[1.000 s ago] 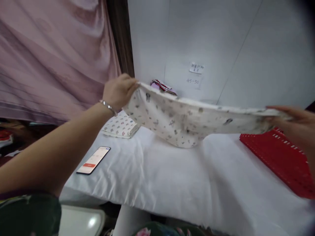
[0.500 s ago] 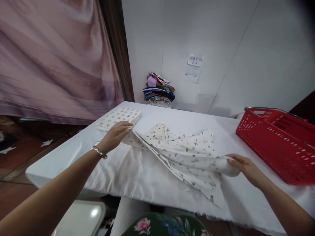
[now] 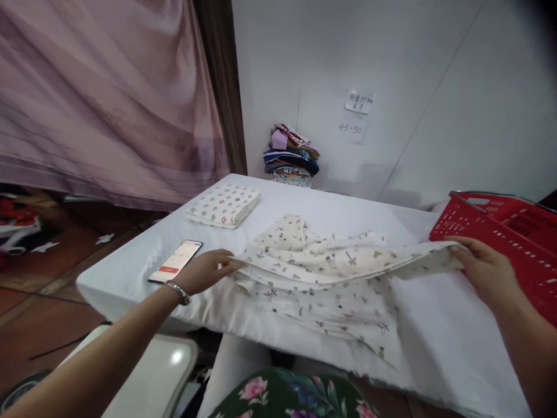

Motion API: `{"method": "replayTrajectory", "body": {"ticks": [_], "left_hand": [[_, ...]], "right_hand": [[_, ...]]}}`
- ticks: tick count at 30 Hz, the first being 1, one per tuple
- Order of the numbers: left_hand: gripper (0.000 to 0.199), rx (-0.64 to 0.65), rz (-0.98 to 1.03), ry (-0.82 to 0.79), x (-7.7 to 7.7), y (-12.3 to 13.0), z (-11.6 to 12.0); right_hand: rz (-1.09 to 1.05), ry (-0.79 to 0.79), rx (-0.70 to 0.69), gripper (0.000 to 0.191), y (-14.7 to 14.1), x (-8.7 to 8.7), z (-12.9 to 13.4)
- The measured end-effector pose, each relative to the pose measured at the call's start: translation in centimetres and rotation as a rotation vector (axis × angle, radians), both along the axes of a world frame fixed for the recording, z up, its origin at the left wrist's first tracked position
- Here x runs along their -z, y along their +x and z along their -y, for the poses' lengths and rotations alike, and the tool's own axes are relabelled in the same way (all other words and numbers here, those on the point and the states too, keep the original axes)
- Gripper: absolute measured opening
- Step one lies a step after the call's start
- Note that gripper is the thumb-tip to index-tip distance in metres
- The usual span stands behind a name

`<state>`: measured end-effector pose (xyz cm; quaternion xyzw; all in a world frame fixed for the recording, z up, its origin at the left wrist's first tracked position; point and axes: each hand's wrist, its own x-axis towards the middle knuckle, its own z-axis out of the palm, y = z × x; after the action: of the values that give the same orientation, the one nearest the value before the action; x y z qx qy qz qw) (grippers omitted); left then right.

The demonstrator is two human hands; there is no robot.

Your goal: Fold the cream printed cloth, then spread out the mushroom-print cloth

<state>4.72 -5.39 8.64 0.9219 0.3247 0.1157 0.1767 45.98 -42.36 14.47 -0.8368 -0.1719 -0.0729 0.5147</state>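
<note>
A white cloth with a small plant-like print (image 3: 335, 273) is stretched between my two hands above the table. My left hand (image 3: 209, 271), with a silver bracelet on the wrist, pinches its left edge. At the right end, my right hand (image 3: 485, 267) grips a raised corner close to the red basket. The cloth's lower part lies in loose folds on the white-covered table (image 3: 348, 206), its front end near the table's edge. Beyond my left hand rests a folded white cloth with a grey and coloured print (image 3: 224, 204).
A phone with a lit screen (image 3: 176, 260) lies by the left edge. The red plastic basket (image 3: 500, 244) stands at the right. Folded clothes (image 3: 291, 154) are stacked by the wall. A pink curtain (image 3: 108, 104) hangs at left, and a pale stool (image 3: 152, 371) stands below.
My right hand has moved up and right, pulling the cloth's edge straighter. My left hand has come down a little. The phone now shows, and the view has shifted left.
</note>
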Motion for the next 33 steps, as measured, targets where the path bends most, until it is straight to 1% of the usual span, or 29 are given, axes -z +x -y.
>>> {"method": "replayTrajectory", "body": {"ticks": [3, 4, 6, 8, 9, 11, 12, 13, 14, 16, 17, 18, 20, 21, 22, 23, 24, 26, 28, 30, 31, 33], "left_hand": [[0.025, 0.009, -0.091, -0.001, 1.2, 0.8, 1.1], [0.022, -0.019, -0.099, 0.017, 1.7, 1.0, 1.2], [0.019, -0.074, -0.076, 0.039, 2.3, 1.2, 1.2], [0.023, -0.109, 0.030, 0.038, 2.4, 1.2, 0.9], [0.025, -0.126, 0.116, 0.032, 2.2, 1.3, 0.7], [0.028, -0.182, 0.322, -0.011, 1.2, 1.6, 0.7], [0.030, -0.208, 0.426, -0.062, 0.5, 2.0, 1.0], [0.031, -0.226, 0.527, -0.131, -0.4, 2.5, 1.5], [0.033, -0.225, 0.613, -0.217, -1.3, 3.2, 2.1], [0.035, -0.168, 0.746, -0.394, -3.2, 4.9, 3.8], [0.035, -0.130, 0.784, -0.465, -4.0, 5.8, 4.7], [0.036, -0.102, 0.813, -0.521, -4.8, 6.6, 5.6], [0.037, -0.055, 0.831, -0.592, -6.0, 7.9, 6.9], [0.038, -0.026, 0.826, -0.602, -6.5, 8.4, 7.3], [0.039, 0.007, 0.817, -0.587, -7.0, 8.6, 7.5], [0.039, 0.038, 0.808, -0.538, -7.4, 8.6, 7.5], [0.038, 0.058, 0.804, -0.458, -7.9, 8.5, 7.3], [0.036, 0.048, 0.797, -0.245, -8.7, 7.8, 6.4], [0.036, 0.014, 0.754, -0.061, -9.4, 6.9, 5.4], [0.039, 0.020, 0.663, 0.036, -9.6, 6.3, 4.6], [0.041, 0.039, 0.616, 0.071, -9.5, 6.0, 4.3], [0.043, 0.091, 0.534, 0.145, -9.0, 5.9, 4.0]], "right_hand": [[0.037, -0.151, -0.086, 0.042, 0.9, 1.5, 0.7], [0.048, -0.173, -0.089, 0.042, 1.4, 1.9, 1.1], [0.066, -0.188, -0.046, 0.039, 2.8, 2.5, 2.4], [0.089, -0.219, 0.023, 0.034, 4.3, 3.2, 3.9], [0.094, -0.271, 0.040, 0.030, 4.9, 3.6, 4.6], [0.097, -0.418, 0.027, 0.019, 5.3, 4.4, 5.3], [0.089, -0.476, -0.007, 0.017, 4.9, 4.7, 5.1], [0.079, -0.504, -0.065, 0.019, 3.9, 4.9, 4.6], [0.070, -0.500, -0.135, 0.022, 2.6, 5.0, 3.6], [0.044, -0.401, -0.383, 0.037, -1.4, 5.1, 0.9], [0.040, -0.372, -0.513, 0.041, -3.6, 5.2, -0.8], [0.028, -0.367, -0.614, 0.043, -5.9, 5.3, -2.6], [-0.018, -0.382, -0.764, 0.051, -9.8, 6.0, -6.0], [-0.039, -0.378, -0.834, 0.055, -11.1, 6.6, -7.5], [-0.071, -0.376, -0.909, 0.061, -12.1, 7.2, -8.6], [-0.097, -0.379, -0.979, 0.067, -12.7, 7.9, -9.5], [-0.121, -0.380, -1.024, 0.071, -13.0, 8.5, -10.1], [-0.176, -0.379, -1.076, 0.072, -13.1, 9.2, -10.4], [-0.202, -0.370, -1.101, 0.070, -13.0, 9.4, -10.1], [-0.164, -0.386, -1.113, 0.066, -13.0, 9.3, -9.5], [-0.127, -0.409, -1.103, 0.060, -12.9, 9.3, -9.3], [-0.098, -0.451, -1.039, 0.046, -12.1, 9.3, -9.0]]}}
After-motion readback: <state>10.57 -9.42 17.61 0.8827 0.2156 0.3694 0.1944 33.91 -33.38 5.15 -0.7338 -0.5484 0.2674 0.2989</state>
